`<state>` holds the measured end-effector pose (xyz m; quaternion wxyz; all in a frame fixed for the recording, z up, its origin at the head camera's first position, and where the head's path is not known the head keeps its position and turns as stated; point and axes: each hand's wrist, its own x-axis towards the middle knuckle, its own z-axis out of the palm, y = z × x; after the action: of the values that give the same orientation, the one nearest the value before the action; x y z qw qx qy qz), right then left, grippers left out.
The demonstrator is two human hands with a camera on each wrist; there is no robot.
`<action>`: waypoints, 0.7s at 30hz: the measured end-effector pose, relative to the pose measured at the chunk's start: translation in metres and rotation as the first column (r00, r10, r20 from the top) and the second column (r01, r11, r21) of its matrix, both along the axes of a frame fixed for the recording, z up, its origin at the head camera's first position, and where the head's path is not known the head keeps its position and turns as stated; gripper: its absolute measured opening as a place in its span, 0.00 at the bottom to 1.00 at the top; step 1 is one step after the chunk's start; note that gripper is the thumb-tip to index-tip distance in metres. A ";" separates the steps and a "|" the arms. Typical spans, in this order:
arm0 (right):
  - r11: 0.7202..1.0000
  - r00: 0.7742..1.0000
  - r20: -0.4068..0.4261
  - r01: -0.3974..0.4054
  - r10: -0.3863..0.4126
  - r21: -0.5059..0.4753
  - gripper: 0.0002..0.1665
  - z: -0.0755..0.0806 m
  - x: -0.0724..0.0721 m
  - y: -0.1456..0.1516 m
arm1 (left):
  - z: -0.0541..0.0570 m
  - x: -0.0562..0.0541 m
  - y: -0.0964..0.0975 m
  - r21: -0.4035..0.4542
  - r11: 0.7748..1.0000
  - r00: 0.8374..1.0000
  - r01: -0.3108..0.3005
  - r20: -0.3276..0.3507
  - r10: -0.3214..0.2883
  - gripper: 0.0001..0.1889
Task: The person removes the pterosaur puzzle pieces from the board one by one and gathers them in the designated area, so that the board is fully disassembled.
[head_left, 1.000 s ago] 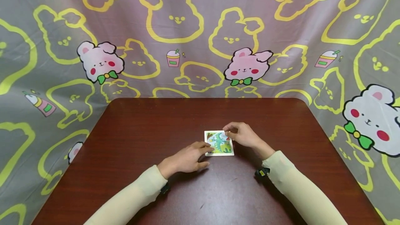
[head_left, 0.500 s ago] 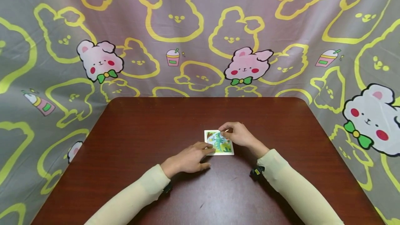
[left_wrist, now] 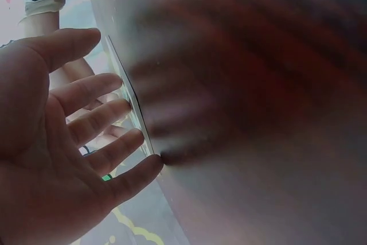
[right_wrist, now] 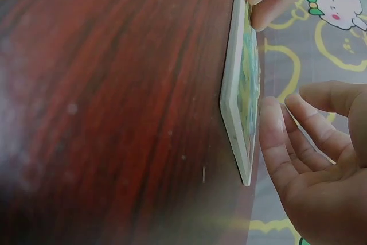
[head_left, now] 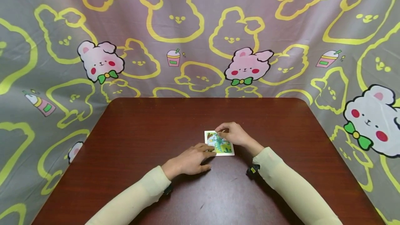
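A small square picture board (head_left: 224, 146) with a white border lies flat on the table. Its print shows a blue-green creature among yellow and green shapes. My left hand (head_left: 189, 159) rests its fingertips on the board's near left part, the fingers fairly straight and spread; the left wrist view shows the bare palm (left_wrist: 63, 136). Over the board's far edge is my right hand (head_left: 236, 134), fingers loosely bent. In the right wrist view this hand (right_wrist: 321, 156) has nothing visible between thumb and fingers, and its fingertips are close to the printed face; contact is unclear.
The dark reddish-brown table (head_left: 150, 124) extends around the board on all sides. A grey curtain (head_left: 200, 44) with yellow outlines and rabbit faces hangs behind and beside it. Black wrist cameras (head_left: 253, 170) sit under both sleeves.
My right hand has slid left along the board's far edge, covering the red detail at its upper right. My left hand has shifted slightly right. The board stays in place.
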<state>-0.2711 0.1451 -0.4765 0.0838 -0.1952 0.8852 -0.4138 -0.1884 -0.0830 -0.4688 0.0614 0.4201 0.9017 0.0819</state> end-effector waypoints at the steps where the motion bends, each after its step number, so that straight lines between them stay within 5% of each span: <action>1: 1.000 1.000 0.009 -0.004 0.004 -0.003 0.11 0.000 0.000 -0.001 | 0.000 0.000 0.000 -0.002 1.000 1.000 0.002 -0.001 -0.002 0.27; 21: 1.000 0.993 0.113 -0.012 0.012 0.001 0.12 -0.003 -0.010 -0.014 | 0.002 0.004 -0.001 -0.013 1.000 1.000 0.000 0.005 0.000 0.28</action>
<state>-0.2807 0.1308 -0.4790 0.1367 -0.1768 0.8782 -0.4230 -0.1848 -0.0839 -0.4663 0.0663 0.4193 0.9021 0.0768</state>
